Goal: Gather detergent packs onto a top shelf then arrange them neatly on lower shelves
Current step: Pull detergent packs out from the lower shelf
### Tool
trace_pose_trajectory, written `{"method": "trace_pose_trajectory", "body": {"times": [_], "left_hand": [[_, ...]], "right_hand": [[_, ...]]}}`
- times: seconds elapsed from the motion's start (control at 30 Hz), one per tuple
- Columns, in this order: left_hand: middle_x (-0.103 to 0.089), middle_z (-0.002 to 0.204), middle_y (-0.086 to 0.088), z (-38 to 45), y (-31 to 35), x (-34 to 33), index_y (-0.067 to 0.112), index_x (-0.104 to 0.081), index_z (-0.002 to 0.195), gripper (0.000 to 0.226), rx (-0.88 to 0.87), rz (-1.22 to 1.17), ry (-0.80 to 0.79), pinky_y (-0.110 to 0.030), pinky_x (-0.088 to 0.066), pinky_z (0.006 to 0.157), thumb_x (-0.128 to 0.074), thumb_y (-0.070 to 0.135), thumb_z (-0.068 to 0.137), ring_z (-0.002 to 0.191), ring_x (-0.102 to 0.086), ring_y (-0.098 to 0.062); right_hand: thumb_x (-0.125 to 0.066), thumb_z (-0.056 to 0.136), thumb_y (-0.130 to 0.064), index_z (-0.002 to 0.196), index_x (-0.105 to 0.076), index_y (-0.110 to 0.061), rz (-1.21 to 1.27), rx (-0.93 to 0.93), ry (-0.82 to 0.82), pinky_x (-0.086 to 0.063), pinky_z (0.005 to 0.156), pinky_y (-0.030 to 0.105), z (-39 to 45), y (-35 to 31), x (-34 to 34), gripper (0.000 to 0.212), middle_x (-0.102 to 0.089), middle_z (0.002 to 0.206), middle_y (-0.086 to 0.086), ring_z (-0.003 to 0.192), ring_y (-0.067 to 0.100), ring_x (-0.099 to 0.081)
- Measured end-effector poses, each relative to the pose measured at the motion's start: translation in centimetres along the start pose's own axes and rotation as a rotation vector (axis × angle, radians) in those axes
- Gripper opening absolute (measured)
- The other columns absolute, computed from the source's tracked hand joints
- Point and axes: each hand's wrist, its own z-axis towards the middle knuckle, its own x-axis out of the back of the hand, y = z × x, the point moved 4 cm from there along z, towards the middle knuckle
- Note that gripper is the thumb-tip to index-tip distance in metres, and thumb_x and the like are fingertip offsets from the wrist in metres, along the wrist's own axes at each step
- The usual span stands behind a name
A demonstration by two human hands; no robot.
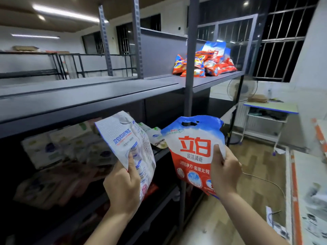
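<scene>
Up and to the right of both hands, the top shelf [113, 89] carries the detergent pile [205, 64], so the right side's closer. Right hand [225, 171] grips an upright red-and-blue Liby pack [193, 147], left hand [123, 183] pinches a white pack [127, 138], held upright too. Wood floor [256, 174], small table [270, 107] behind.

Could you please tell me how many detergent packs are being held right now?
2: a white plastic pack with blue print in the left hand, and a red, white and blue pack in the right hand.
</scene>
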Motion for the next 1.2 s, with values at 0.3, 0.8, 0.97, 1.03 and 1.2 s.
{"method": "trace_pose_trajectory", "body": {"times": [0.3, 0.8, 0.97, 1.03, 1.2], "left_hand": [[-0.069, 0.070, -0.011, -1.2, 8.3, -13.9, -0.003, -0.069, 0.080, 0.049, 0.033, -0.129, -0.028, -0.024, -0.036, 0.055, -0.038, 0.033, 0.094, 0.060, -0.062, -0.025], [-0.066, 0.071, 0.011, 1.8, 17.3, -33.5, 0.016, -0.066, 0.082, 0.048, 0.057, -0.384, -0.117, -0.023, -0.034, 0.053, -0.034, 0.050, 0.091, 0.057, -0.058, -0.017], [-0.049, 0.052, 0.020, 4.3, 18.8, -41.6, 0.022, -0.055, 0.064, 0.040, 0.089, -0.420, -0.146, -0.013, -0.030, 0.050, -0.037, 0.046, 0.091, 0.048, -0.051, -0.005], [-0.048, 0.049, 0.020, 5.7, 19.3, -45.0, 0.019, -0.053, 0.059, 0.045, 0.098, -0.447, -0.148, -0.013, -0.031, 0.052, -0.038, 0.046, 0.091, 0.048, -0.050, -0.002], [-0.053, 0.064, 0.023, 8.9, 21.5, -52.3, 0.007, -0.070, 0.077, 0.047, 0.045, -0.497, -0.142, -0.025, -0.038, 0.059, -0.041, 0.041, 0.091, 0.056, -0.054, -0.012]], "right_hand": [[-0.041, 0.094, -0.052, 0.076, -0.055, -0.031, 0.006, -0.015, 0.079, -0.046, 0.052, 0.011, 11.0, 8.0, 6.9, 0.031, -0.063, 0.067, -0.023, 0.065, -0.006, -0.065], [-0.045, 0.094, -0.042, 0.077, -0.055, -0.023, -0.124, -0.024, 0.302, -0.036, 0.051, -0.003, 26.0, 18.7, 12.1, 0.028, -0.054, 0.065, -0.023, 0.065, -0.021, -0.055], [-0.044, 0.092, -0.047, 0.080, -0.057, -0.024, -0.171, -0.021, 0.347, -0.034, 0.045, 0.005, 32.6, 22.5, 10.7, 0.030, -0.055, 0.064, -0.022, 0.053, -0.008, -0.056], [-0.043, 0.089, -0.047, 0.077, -0.056, -0.023, -0.170, -0.031, 0.368, -0.037, 0.043, 0.005, 35.6, 23.7, 9.9, 0.029, -0.052, 0.061, -0.024, 0.056, -0.013, -0.057], [-0.043, 0.088, -0.048, 0.077, -0.056, -0.021, -0.190, -0.021, 0.416, -0.035, 0.046, 0.006, 41.7, 27.0, 8.5, 0.033, -0.055, 0.061, -0.017, 0.051, -0.004, -0.057]]}}
